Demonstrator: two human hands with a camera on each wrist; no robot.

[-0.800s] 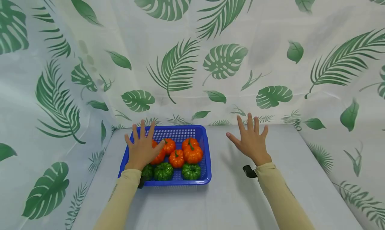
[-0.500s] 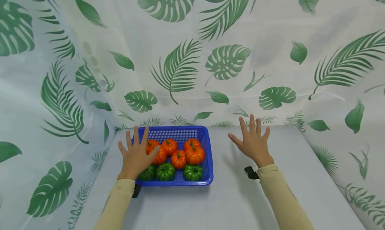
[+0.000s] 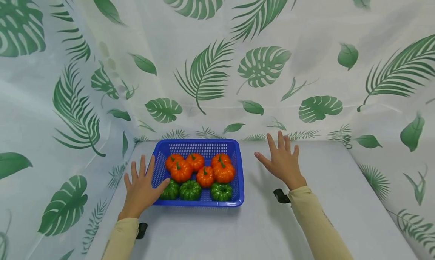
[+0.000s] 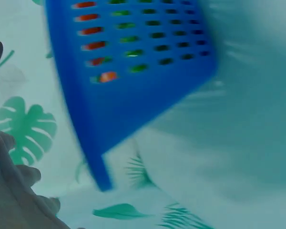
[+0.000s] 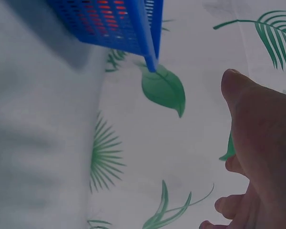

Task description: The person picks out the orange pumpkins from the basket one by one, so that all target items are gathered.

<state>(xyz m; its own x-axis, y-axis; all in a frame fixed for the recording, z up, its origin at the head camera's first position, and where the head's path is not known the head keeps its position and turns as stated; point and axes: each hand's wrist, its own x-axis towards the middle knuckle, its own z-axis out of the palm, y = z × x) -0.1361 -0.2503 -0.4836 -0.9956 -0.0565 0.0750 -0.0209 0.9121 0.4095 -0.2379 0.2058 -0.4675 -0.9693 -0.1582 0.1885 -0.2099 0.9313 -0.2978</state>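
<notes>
A blue plastic basket [image 3: 204, 203] stands on the white table in the head view. Several small orange pumpkins [image 3: 181, 171] lie in it, behind a front row of green pumpkins [image 3: 190, 190]. My left hand [image 3: 139, 192] is spread with nothing in it, at the basket's front left corner; its thumb overlaps the leftmost green pumpkin in this view. Spread as well, my right hand [image 3: 283, 163] hovers over the table right of the basket, holding nothing. In the left wrist view the slotted basket wall [image 4: 133, 102] looms close. The right thumb [image 5: 238, 86] points away from the basket in the right wrist view.
A white table [image 3: 217, 233] extends around the basket. Behind and at both sides hangs a white sheet [image 3: 217, 124] printed with green leaves, meeting the table's back edge. Black wrist straps' parts [image 3: 281, 196] stick out by each forearm.
My left hand has drawn back toward the front left, away from over the basket, uncovering more orange pumpkins. My right hand stays nearly in place. The view has shifted slightly.
</notes>
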